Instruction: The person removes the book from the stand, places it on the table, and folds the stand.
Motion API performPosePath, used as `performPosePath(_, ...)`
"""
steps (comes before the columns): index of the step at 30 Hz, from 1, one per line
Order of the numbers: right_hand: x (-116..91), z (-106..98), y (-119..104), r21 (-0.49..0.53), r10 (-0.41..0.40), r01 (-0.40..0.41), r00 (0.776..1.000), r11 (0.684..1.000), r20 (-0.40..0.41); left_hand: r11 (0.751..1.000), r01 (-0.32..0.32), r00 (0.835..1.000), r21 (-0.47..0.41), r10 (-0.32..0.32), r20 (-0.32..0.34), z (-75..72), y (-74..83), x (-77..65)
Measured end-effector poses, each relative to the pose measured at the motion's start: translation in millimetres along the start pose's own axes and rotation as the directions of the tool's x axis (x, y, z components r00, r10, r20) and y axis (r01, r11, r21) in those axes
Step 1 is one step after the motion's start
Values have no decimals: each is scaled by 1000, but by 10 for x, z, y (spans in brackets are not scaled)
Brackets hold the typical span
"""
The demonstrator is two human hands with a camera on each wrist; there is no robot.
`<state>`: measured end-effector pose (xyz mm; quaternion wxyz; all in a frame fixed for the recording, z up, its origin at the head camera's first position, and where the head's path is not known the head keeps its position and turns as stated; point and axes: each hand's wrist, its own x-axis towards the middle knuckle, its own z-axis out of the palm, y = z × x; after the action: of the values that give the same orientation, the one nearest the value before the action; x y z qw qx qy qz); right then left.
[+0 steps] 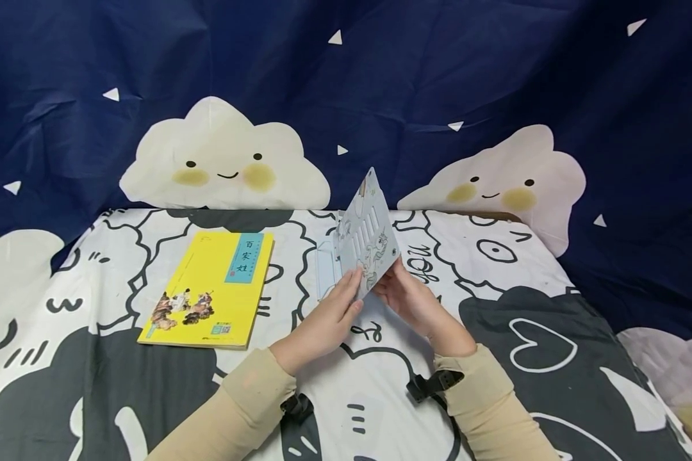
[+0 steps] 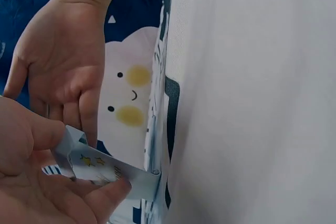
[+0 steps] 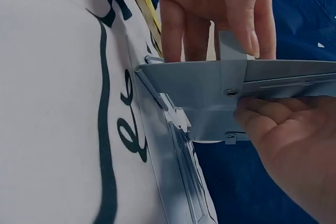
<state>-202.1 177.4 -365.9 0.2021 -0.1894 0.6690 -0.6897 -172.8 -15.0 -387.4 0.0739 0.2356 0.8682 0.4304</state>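
A pale blue-grey folding book stand [image 1: 366,237], with slots and cartoon prints on its panel, is held tilted up in front of me. My left hand [image 1: 330,320] pinches the panel's near edge. In the left wrist view its thumb and fingers [image 2: 107,198] lie on opposite sides of the stand [image 2: 142,182]. My right hand [image 1: 415,301] is behind the panel. Its fingers touch the back in the right wrist view, beside a small riveted tab [image 3: 231,74]. The stand's lower part [image 1: 325,269] lies against the cloth, partly hidden by the panel.
A yellow book [image 1: 207,291] with a blue title label lies left of the stand. Beneath everything is a black-and-white patterned cloth [image 1: 357,384]. A dark blue curtain [image 1: 380,77] with smiling clouds hangs behind the table.
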Motion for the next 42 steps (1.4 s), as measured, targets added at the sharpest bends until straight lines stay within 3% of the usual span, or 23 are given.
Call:
performPosePath(6,-26,-134,-46,150,-19,25,999,988,-44,999,43,997,-25,-42,61,24,-26,-9)
performPosePath(13,-86,-404,-58,358,-33,33,999,933,-6,996,86,986,-37,-80,144,34,-29,-17)
performPosePath(21,-227,-758,-52,482,12,-2,1000,876,-18,997,76,976,-2,-74,207,38,-26,-42)
performPosePath(25,-291,-902,-30,437,51,-30,998,899,-37,997,75,971,20,-78,227,31,-27,-54)
performPosePath(31,-343,-1050,35,235,176,-150,980,960,-92,996,79,964,49,-88,252,3,-25,-58)
performPosePath(36,-373,-1132,102,77,291,-285,955,955,-65,991,84,958,99,-108,264,-21,-19,-51)
performPosePath(42,-382,-1202,196,-63,363,-362,932,930,3,985,84,955,148,-122,269,-53,-10,-57)
